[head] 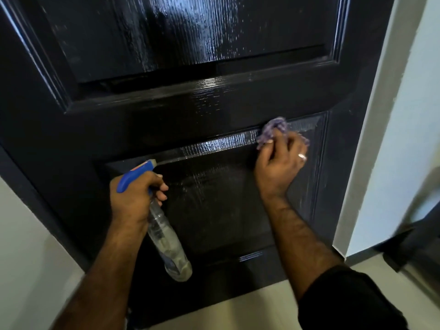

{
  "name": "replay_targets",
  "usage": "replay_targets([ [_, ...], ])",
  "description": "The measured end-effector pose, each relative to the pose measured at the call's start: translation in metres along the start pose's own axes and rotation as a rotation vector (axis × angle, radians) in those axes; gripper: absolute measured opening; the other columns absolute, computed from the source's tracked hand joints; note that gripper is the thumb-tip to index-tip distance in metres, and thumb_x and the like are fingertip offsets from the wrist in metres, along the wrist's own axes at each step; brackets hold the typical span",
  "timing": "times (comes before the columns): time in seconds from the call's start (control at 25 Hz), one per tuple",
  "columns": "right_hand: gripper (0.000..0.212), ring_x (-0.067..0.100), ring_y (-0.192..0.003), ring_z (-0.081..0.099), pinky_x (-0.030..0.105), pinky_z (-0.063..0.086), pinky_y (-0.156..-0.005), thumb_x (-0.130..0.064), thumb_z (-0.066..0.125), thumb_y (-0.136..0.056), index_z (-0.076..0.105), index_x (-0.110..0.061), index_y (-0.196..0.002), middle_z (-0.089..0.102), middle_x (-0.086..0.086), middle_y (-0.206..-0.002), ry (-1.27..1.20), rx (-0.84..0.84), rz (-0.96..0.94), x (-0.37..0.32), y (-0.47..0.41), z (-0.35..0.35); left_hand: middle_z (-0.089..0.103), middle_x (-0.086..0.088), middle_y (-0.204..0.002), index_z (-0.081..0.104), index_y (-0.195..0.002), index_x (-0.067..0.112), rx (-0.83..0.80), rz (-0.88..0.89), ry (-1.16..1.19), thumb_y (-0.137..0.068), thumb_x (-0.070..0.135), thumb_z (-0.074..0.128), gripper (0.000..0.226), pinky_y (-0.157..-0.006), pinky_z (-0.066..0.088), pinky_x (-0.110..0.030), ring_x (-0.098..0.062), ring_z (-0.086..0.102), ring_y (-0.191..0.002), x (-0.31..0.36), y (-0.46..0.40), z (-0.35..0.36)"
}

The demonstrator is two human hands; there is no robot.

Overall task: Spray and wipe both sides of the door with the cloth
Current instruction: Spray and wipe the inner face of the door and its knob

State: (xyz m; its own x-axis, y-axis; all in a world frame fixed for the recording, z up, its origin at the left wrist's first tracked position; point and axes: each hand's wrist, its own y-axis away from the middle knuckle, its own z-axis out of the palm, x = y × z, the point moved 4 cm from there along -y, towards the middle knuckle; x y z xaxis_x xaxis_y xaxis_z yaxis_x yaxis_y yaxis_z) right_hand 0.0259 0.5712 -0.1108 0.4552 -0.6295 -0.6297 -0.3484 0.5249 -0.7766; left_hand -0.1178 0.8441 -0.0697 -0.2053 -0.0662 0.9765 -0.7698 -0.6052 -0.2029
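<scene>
A glossy black panelled door (185, 110) fills most of the view, with wet streaks shining on its upper panel and middle rail. My right hand (279, 165) grips a bunched purple cloth (273, 129) and presses it against the top right corner of the lower panel. My left hand (133, 198) holds a clear spray bottle (166, 244) by its blue trigger head (138, 173), nozzle pointing at the lower panel. The bottle hangs down and holds a little liquid at its base.
A white wall (404, 139) and door frame stand to the right of the door. Pale floor tiles (262, 308) lie below. A dark blurred object (419, 244) sits low on the right. Another pale wall (28, 246) borders the left.
</scene>
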Motion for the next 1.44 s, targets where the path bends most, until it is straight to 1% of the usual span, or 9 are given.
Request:
replay_targets([
  [0.2,0.031,0.039,-0.120,0.060,0.052,0.046,-0.102,-0.024,0.068,-0.099,0.078,-0.010,-0.125,0.068,0.020,-0.129,-0.323,-0.401,-0.728,-0.137,0.105,0.042,0.065,-0.007,-0.059,0.072,-0.063,0.014,0.037,0.047,0.051,-0.086,0.002,0.064,0.028,-0.046,0.047,-0.025,-0.016,0.056,-0.046,0.009,-0.003,-0.010],
  [0.28,0.031,0.038,-0.124,0.060,0.051,0.044,-0.104,-0.027,0.073,-0.098,0.077,-0.012,-0.125,0.069,0.018,-0.132,-0.325,-0.431,-0.842,-0.146,0.110,0.049,0.065,-0.009,-0.059,0.071,-0.063,0.012,0.058,0.068,0.057,-0.086,0.001,0.064,0.026,-0.045,0.047,-0.025,-0.017,0.056,-0.046,0.012,-0.007,-0.018],
  [0.44,0.036,0.040,-0.118,0.062,0.053,0.047,-0.100,-0.018,0.070,-0.097,0.074,-0.010,-0.132,0.067,0.019,-0.130,-0.127,-0.275,-0.675,-0.070,0.058,0.031,0.068,-0.011,-0.063,0.072,-0.071,0.007,0.028,0.075,-0.035,-0.087,0.007,0.065,0.017,-0.048,0.046,-0.029,-0.019,0.057,-0.048,0.007,-0.015,-0.017],
  [0.68,0.024,0.037,-0.109,0.059,0.053,0.051,-0.093,-0.017,0.067,-0.099,0.077,-0.011,-0.120,0.064,0.016,-0.119,-0.060,0.012,0.040,0.022,-0.013,-0.006,0.069,-0.009,-0.061,0.072,-0.075,0.004,-0.107,0.022,-0.096,-0.086,0.002,0.064,0.014,-0.048,0.048,-0.028,-0.018,0.060,-0.050,-0.005,-0.010,0.046],
  [0.96,0.035,0.042,-0.118,0.065,0.053,0.049,-0.100,-0.023,0.078,-0.094,0.078,-0.011,-0.127,0.069,0.024,-0.130,-0.208,-0.343,-0.919,-0.064,0.044,0.032,0.056,-0.004,-0.050,0.068,-0.054,0.015,-0.086,0.003,-0.023,-0.087,-0.002,0.061,0.037,-0.045,0.047,-0.027,-0.017,0.056,-0.042,-0.001,-0.010,0.068],
  [1.12,0.036,0.040,-0.110,0.060,0.050,0.050,-0.092,-0.016,0.066,-0.098,0.073,-0.008,-0.133,0.065,0.022,-0.124,-0.005,-0.117,-0.530,0.043,-0.034,0.002,0.066,-0.012,-0.060,0.070,-0.073,0.003,-0.202,0.014,-0.097,-0.087,0.003,0.065,0.016,-0.045,0.042,-0.025,-0.022,0.057,-0.042,0.001,-0.004,0.102],
  [1.28,0.028,0.037,-0.107,0.057,0.051,0.051,-0.093,-0.020,0.065,-0.098,0.075,-0.014,-0.123,0.061,0.017,-0.118,0.036,0.094,0.060,0.106,-0.073,-0.015,0.058,-0.014,-0.054,0.067,-0.057,0.009,-0.293,-0.005,-0.063,-0.084,0.004,0.066,0.027,-0.041,0.039,-0.024,-0.019,0.047,-0.036,-0.002,0.006,0.152],
  [1.36,0.026,0.037,-0.107,0.057,0.050,0.050,-0.093,-0.018,0.068,-0.096,0.078,-0.015,-0.120,0.061,0.018,-0.120,-0.001,0.087,0.031,0.092,-0.064,-0.013,0.056,-0.013,-0.050,0.068,-0.051,0.012,-0.329,-0.003,-0.095,-0.073,0.014,0.068,0.022,-0.042,0.040,-0.024,-0.020,0.048,-0.036,-0.001,0.012,0.177],
  [1.44,0.027,0.038,-0.111,0.056,0.049,0.049,-0.092,-0.016,0.069,-0.095,0.079,-0.013,-0.119,0.063,0.021,-0.124,-0.061,0.011,-0.224,0.061,-0.044,-0.008,0.060,-0.015,-0.052,0.069,-0.057,0.002,-0.368,0.036,-0.122,-0.064,0.021,0.066,0.020,-0.044,0.041,-0.025,-0.024,0.049,-0.038,0.002,0.017,0.193],
])
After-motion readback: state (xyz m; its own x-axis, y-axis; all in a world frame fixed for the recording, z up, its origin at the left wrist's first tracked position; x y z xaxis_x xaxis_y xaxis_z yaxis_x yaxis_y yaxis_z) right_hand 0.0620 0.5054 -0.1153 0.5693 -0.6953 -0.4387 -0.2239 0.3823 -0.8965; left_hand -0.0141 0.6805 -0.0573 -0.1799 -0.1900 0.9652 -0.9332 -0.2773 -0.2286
